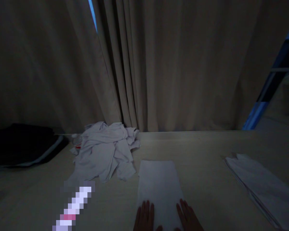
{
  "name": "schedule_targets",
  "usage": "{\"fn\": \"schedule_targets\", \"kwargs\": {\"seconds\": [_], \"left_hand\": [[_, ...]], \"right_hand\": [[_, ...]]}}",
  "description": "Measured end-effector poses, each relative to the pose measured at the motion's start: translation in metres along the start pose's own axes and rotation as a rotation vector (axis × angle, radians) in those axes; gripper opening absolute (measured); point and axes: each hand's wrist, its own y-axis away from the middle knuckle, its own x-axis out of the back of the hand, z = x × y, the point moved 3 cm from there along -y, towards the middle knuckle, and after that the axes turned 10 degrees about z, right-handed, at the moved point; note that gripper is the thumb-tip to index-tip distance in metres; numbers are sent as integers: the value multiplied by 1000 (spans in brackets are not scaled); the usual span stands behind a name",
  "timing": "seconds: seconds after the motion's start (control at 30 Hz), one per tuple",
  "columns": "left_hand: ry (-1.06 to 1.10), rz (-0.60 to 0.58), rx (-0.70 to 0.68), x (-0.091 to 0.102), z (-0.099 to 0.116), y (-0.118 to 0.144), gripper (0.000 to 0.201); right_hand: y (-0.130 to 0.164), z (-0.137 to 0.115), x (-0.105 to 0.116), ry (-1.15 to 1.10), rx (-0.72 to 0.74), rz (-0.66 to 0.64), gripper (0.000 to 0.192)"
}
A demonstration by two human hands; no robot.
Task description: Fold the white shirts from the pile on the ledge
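Two flat, open hands (144, 215) (188, 216), gripping nothing, rest on folded cloth (159, 179); crumpled fabric (104, 144) lies left of it, another folded piece (265, 186) right.

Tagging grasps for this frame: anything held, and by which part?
Nothing looks gripped. Left hand and right hand lie flat at the near part of the folded cloth, one along each side.

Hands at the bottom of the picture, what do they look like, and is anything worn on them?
The left hand and right hand look bare, with slim fingers. No glove or ring shows, though the picture is dim. Wrists and any sleeves lie out of frame.
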Motion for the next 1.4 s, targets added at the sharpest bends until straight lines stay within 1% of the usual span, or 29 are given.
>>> {"fn": "schedule_targets", "kwargs": {"seconds": [0.07,0.13,0.2,0.27,0.37,0.43,0.53,0.6,0.67,0.77,0.83,0.9,1.0,1.07,1.13,1.2,1.3,1.4], "left_hand": [[13,-10,69,-1,-9,-18,79],[33,-41,153,-9,-21,-36,74],[51,-83,220,-23,-34,-53,67],[76,-116,256,-40,-45,-67,63],[118,-151,280,-67,-61,-89,59],[133,-174,296,-84,-71,-104,59],[172,-236,298,-106,-84,-123,60],[219,-289,295,-117,-90,-128,63],[261,-347,314,-126,-93,-128,65],[340,-441,372,-132,-95,-125,67],[430,-494,436,-132,-98,-127,68],[517,-526,504,-132,-107,-135,62],[560,-530,591,-135,-131,-150,51],[564,-528,641,-141,-147,-156,48],[595,-545,684,-149,-160,-156,44],[642,-573,725,-157,-168,-153,38],[710,-636,786,-170,-178,-148,29],[773,-707,805,-176,-184,-146,23]], "right_hand": [[-17,-3,13,-28,-72,-41,80],[-42,-6,30,-48,-187,-79,70],[-72,-8,44,-69,-293,-114,63],[-102,-9,50,-83,-346,-149,63],[-141,-6,42,-87,-343,-189,65],[-162,-1,30,-86,-318,-193,65],[-185,9,9,-83,-282,-161,65],[-194,17,-5,-76,-274,-144,65],[-197,23,-16,-67,-284,-152,66],[-194,28,-26,-71,-300,-171,67],[-195,33,-26,-92,-318,-154,66],[-202,43,-21,-111,-382,-116,61],[-220,72,-12,-124,-562,-69,50],[-230,93,-9,-132,-642,-75,46],[-235,110,-12,-154,-670,-113,40],[-236,121,-17,-190,-689,-163,34],[-235,130,-23,-250,-691,-222,27],[-237,132,-23,-312,-669,-262,23]]}}
